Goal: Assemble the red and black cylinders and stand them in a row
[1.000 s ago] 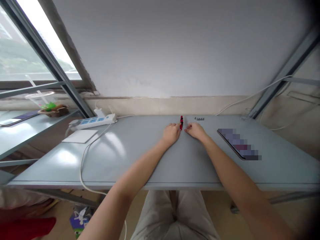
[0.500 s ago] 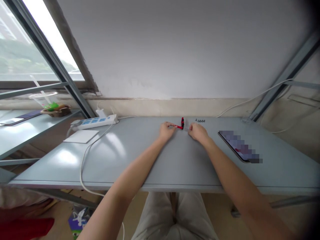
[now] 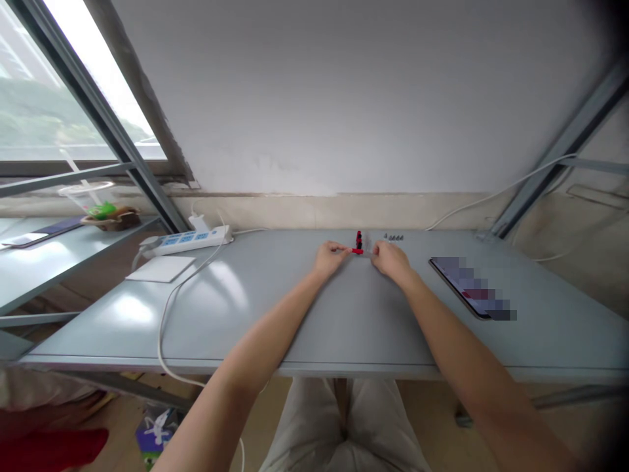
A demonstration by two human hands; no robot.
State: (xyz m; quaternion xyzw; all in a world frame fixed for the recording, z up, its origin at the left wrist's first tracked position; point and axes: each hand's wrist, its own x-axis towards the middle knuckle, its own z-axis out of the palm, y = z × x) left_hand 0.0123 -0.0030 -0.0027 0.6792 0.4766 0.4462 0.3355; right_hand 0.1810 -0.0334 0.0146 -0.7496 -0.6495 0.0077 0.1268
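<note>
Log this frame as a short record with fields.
Left hand: fingers on small slim red piece
Right hand: by small clear pieces; grip unclear
Near hands: small red-and-black pieces, lined up
Desk, right: small dark-grey pieces, flat dark-edged phone
Desk, left: white plastic power strip, flat white panel

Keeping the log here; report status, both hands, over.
Left hand pinching slim red piece. Right hand curled, grip unclear. Small red-and-black pieces beyond. Flat dark phone off right, touching neither.
</note>
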